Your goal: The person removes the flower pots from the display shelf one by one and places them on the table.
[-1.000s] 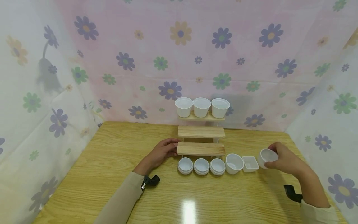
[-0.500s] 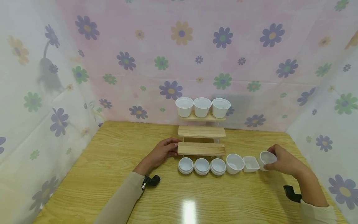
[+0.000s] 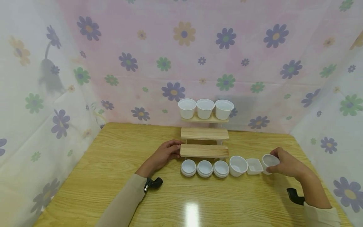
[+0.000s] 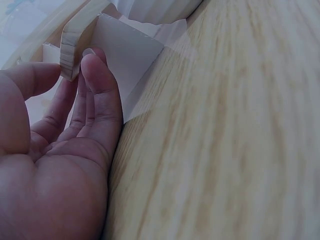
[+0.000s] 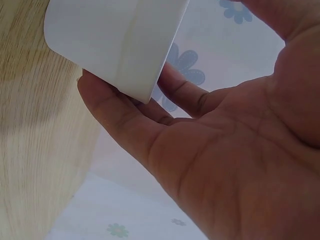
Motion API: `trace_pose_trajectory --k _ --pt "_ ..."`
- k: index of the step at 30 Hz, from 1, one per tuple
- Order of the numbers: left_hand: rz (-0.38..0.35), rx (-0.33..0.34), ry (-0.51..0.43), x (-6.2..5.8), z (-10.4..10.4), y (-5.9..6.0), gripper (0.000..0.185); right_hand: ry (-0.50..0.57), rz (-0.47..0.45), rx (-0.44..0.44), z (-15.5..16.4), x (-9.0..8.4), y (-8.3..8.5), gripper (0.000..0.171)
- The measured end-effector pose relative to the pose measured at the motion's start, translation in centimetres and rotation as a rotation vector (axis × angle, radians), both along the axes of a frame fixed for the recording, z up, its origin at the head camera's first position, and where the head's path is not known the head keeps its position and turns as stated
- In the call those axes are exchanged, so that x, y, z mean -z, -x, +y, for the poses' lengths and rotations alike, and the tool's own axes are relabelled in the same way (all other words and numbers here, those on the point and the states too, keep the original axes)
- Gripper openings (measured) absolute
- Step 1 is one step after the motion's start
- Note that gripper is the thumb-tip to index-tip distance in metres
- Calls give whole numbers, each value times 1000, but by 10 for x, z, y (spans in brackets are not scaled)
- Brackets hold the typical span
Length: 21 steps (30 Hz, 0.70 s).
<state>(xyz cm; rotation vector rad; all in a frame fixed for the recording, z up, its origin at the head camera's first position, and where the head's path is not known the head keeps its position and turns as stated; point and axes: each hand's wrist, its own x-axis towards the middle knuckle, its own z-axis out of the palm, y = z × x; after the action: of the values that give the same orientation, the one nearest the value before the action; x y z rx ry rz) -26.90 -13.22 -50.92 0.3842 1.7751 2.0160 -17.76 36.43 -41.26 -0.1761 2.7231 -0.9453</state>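
Note:
My right hand (image 3: 279, 162) grips a small white cup (image 3: 270, 160), tilted, low over the wooden table (image 3: 113, 164) just right of a white rectangular dish (image 3: 254, 165). In the right wrist view the cup (image 5: 115, 40) sits between the thumb and fingers of that hand (image 5: 200, 130). My left hand (image 3: 173, 148) holds the left end of the lowest step of a three-step wooden stand (image 3: 204, 150), thumb above and fingers below. The left wrist view shows a fingertip (image 4: 90, 55) against the wood (image 4: 70, 57).
Three white cups (image 3: 205, 108) stand on the top step. In front of the stand sit three low round tubs (image 3: 204, 168) and a wider white cup (image 3: 237, 165). Flowered cloth (image 3: 181, 63) walls the table on three sides.
My right hand has brought the small cup slightly down and left, closer to the rectangular dish. My left hand has stayed on the stand.

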Motion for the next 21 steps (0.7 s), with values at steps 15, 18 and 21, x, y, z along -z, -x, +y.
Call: trace_pose_trajectory --k 15,18,21 --pt "0 -2 0 1 0 0 38 -35 105 -37 -2 -4 -2 80" --pt "-6 -1 1 0 0 0 38 -25 148 -39 -4 -5 0 76" --pt "-9 -2 0 -1 0 -1 37 -11 200 -31 -8 -6 2 74"
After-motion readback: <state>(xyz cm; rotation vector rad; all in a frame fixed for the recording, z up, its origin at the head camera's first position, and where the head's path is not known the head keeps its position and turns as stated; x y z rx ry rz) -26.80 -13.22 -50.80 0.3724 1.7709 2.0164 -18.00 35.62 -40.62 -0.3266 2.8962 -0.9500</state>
